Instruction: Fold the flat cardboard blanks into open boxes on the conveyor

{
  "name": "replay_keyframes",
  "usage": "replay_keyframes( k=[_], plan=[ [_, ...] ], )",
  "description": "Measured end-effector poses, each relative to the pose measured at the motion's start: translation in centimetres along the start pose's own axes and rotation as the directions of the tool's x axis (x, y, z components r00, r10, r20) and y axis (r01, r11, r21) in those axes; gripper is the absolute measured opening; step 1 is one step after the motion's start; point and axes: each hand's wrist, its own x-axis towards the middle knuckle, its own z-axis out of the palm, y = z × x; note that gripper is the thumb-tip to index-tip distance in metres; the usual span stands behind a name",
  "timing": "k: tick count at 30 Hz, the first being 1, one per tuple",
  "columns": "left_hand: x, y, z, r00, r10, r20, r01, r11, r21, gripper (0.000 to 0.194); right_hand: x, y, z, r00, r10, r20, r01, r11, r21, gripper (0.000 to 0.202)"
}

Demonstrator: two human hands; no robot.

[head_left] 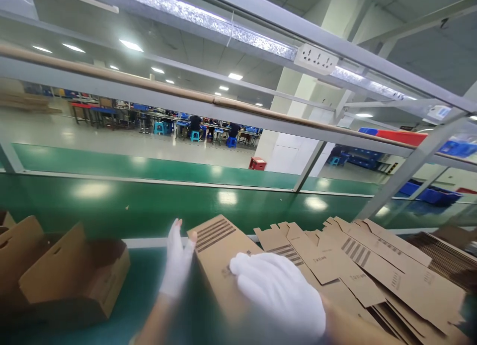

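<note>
So, fingers first: my left hand is in a white glove, fingers straight and pressed together, flat against the far left edge of the carton I'm working on. It's bracing, not pinching. My right hand, also gloved, lies palm-down on top of the carton near its middle, fingers curled over and a bit blurred, so I can't tell exactly how tight they are, but it's pressing down and not gripping anything between fingertips.

The carton itself is a brown cardboard sleeve with a barcode-like print on the far end, lying right in front of me on the green worktable, running from near me out toward the conveyor belt. It looks partly popped into shape, I'd say, not closed yet.

To the right there's a messy fan of flat carton blanks, touching and overlapping each other, plus another tidier stack of flats at the far right edge. That's what's left, and it looks like plenty. On the left sit a couple of open boxes, so I'd guess that's the done pile, still small next to the blanks.

Farther out: the metal frame rails, a power strip up on the frame, and way across the floor people sitting at tables with blue stools.
</note>
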Motion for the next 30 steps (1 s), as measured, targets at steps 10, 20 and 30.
replay_keyframes(
  k=[10, 20, 30],
  plan=[
    [-0.1, 0.7, -0.7, 0.854, 0.019, 0.520, -0.172, 0.953, 0.248, 0.033, 3.4, 4.5, 4.0, 0.886, 0.455, -0.093, -0.434, 0.883, 0.180, 0.022],
    [2.6, -0.3, -4.8, 0.938, -0.056, 0.343, -0.071, 0.936, 0.346, 0.033, 5.7, 2.7, 5.9, 0.879, 0.260, 0.401, -0.320, 0.943, 0.089, 0.013],
    [2.5, 0.3, -4.2, 0.904, -0.046, 0.425, -0.110, 0.936, 0.334, 0.028, 10.0, -2.2, 10.4, 0.466, -0.115, 0.877, -0.076, 0.983, 0.169, 0.016]
  ],
)
